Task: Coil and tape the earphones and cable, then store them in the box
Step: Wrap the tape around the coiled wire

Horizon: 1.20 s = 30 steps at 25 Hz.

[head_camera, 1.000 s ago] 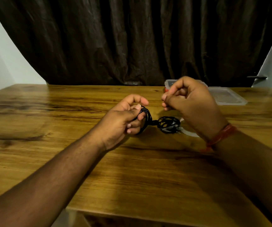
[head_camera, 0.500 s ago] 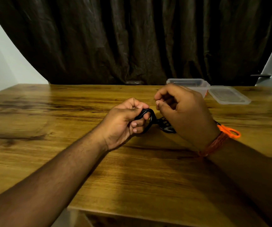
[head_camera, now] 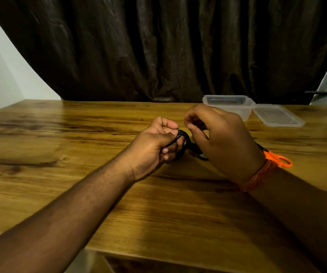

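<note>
A black coiled cable (head_camera: 185, 139) sits in the grip of my left hand (head_camera: 156, 144), whose thumb and fingers curl round one side of the loop just above the table. A second black bundle (head_camera: 199, 153), joined to the coil, lies on the wood and is mostly hidden under my right hand (head_camera: 225, 142). That hand hovers right of the coil with curled fingers, its thumb and forefinger close together. I cannot make out anything between them. The clear plastic box (head_camera: 227, 108) stands open at the back right.
The box's clear lid (head_camera: 276, 117) lies flat right of the box. Orange-handled scissors (head_camera: 280, 160) poke out behind my right wrist. The wooden table (head_camera: 80, 174) runs wide to the left, with its front edge near me. A dark curtain hangs behind.
My right hand has dropped and shifted left toward the coil, covering the second bundle and the tape roll seen earlier. My left hand keeps its grip and has barely moved.
</note>
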Motion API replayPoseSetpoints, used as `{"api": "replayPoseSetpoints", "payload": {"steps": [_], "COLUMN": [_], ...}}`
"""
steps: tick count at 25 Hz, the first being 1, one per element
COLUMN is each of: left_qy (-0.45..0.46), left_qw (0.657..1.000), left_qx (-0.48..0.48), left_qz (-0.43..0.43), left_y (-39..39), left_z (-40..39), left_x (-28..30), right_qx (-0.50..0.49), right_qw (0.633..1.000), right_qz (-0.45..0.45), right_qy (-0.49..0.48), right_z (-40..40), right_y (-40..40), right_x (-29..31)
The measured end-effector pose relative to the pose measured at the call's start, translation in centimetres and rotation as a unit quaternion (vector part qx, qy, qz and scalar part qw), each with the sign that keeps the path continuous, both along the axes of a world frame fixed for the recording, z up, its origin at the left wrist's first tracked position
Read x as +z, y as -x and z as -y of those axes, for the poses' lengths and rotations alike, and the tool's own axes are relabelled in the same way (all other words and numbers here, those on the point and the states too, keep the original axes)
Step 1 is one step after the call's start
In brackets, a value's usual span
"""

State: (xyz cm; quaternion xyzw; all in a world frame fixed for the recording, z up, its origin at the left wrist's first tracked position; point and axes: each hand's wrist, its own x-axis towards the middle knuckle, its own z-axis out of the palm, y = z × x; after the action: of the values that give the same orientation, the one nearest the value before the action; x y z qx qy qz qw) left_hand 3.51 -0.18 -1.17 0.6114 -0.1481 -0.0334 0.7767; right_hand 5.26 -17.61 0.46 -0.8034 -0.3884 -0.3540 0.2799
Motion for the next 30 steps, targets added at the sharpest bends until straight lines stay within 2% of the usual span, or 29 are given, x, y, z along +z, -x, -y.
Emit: {"api": "replayPoseSetpoints", "payload": {"steps": [13,19,30], "left_qy": [0.002,-0.046,-0.091], "left_qw": [1.0,0.997,0.991], "left_qx": [0.027,0.061,0.095], "left_qz": [0.005,0.017,0.038], "left_y": [-0.18,0.05,0.09], "left_z": [0.1,0.37,0.47], "left_x": [-0.02,0.18,-0.38], "right_qx": [0.006,-0.009,0.006], "right_qw": [0.998,0.997,0.987], "right_qz": [-0.005,0.01,-0.004], "right_qy": [0.056,0.074,0.163], "right_z": [-0.25,-0.46,-0.16], "right_y": [0.04,0.45,0.49], "right_x": [-0.16,0.05,0.62]}}
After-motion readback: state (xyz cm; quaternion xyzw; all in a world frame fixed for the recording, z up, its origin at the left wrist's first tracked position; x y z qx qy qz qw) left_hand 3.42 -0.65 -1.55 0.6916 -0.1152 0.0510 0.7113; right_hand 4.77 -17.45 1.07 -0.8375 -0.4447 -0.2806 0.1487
